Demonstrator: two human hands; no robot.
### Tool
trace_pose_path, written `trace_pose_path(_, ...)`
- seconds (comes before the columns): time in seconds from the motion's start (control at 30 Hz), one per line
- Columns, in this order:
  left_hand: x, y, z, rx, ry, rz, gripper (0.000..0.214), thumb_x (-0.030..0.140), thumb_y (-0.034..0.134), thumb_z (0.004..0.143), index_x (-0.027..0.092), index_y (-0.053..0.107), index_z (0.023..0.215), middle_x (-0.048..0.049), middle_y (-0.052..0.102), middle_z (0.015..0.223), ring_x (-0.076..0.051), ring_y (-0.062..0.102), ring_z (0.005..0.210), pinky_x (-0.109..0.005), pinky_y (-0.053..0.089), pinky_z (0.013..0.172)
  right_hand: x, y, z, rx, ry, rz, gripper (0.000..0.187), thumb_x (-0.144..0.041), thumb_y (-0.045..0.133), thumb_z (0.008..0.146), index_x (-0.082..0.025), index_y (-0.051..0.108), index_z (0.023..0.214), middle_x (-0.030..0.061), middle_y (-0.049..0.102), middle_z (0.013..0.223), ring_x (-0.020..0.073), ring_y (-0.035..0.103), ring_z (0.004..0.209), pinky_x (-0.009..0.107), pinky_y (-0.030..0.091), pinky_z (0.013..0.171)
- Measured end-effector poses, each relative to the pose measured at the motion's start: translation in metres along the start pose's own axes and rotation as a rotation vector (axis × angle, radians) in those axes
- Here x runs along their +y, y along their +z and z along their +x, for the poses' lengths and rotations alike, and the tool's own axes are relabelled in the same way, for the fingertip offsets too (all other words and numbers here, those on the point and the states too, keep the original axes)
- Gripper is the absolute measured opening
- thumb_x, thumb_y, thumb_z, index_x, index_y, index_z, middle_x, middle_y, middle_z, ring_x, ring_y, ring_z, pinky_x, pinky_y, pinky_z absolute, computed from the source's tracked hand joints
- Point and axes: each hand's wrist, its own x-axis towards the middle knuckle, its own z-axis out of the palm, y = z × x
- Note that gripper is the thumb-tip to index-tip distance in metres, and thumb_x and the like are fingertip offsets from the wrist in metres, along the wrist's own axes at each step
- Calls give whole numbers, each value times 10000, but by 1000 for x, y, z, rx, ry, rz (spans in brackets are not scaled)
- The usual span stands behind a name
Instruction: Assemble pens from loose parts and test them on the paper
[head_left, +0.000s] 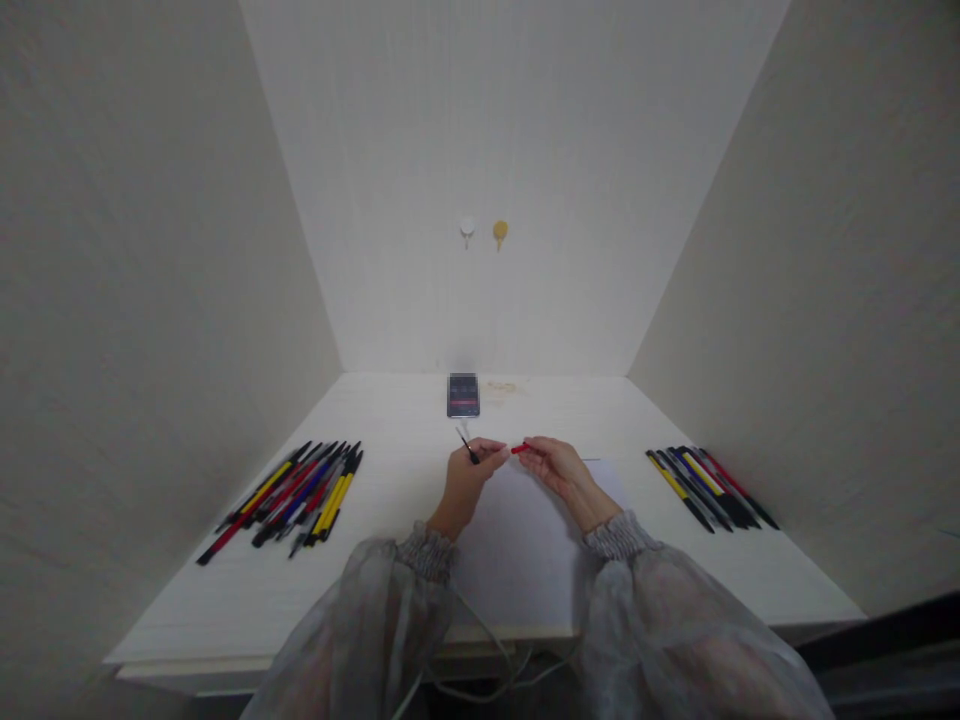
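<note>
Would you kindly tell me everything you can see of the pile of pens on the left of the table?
The pile lies flat on the white table, left of the left hand and apart from it. Many slim pens, plastic by their look, lie roughly parallel and overlapping, slanted. Barrels are black, yellow, red, blue and grey. No hand touches them.

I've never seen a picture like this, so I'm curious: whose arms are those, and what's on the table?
The camera sits on a person's head, looking down, so those are that person's own arms. The left hand pinches a black piece; the right hand pinches a red piece. Both look like pen parts. Under them lies a white sheet on the table. A pile of pens lies left, a neater row of pens right, and a small dark device farther back.
</note>
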Motion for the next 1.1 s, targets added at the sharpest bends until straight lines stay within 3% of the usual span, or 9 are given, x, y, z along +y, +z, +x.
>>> trace_pose_path(0.33, -9, -5, 3, -6, 9, 99, 324, 384, 661, 585, 125, 652, 779, 41, 427, 485, -63, 352, 479, -210, 252, 467, 12, 2, -1, 14, -31, 29, 181, -257, 663, 582, -188, 497, 573, 12, 628, 605, 158, 607, 630, 299, 506, 689)
trace_pose_path(0.73, -8, -5, 2, 9, 11, 47, 303, 360, 670, 585, 125, 654, 776, 45, 423, 490, -54, 333, 477, -205, 242, 466, 14, 2, -2, 42, -6, 59, 109, -221, 624, 612, -183, 522, 602, 0, 619, 607, 137, 601, 645, 283, 487, 745)
trace_pose_path(1.1, -9, -5, 2, 4, 27, 152, 340, 385, 652, 590, 124, 666, 807, 19, 502, 522, -68, 375, 489, -204, 280, 472, 25, 4, 0, 55, -10, 92, 122, -249, 647, 596, -186, 542, 598, 4, 640, 610, 146, 602, 622, 294, 492, 740)
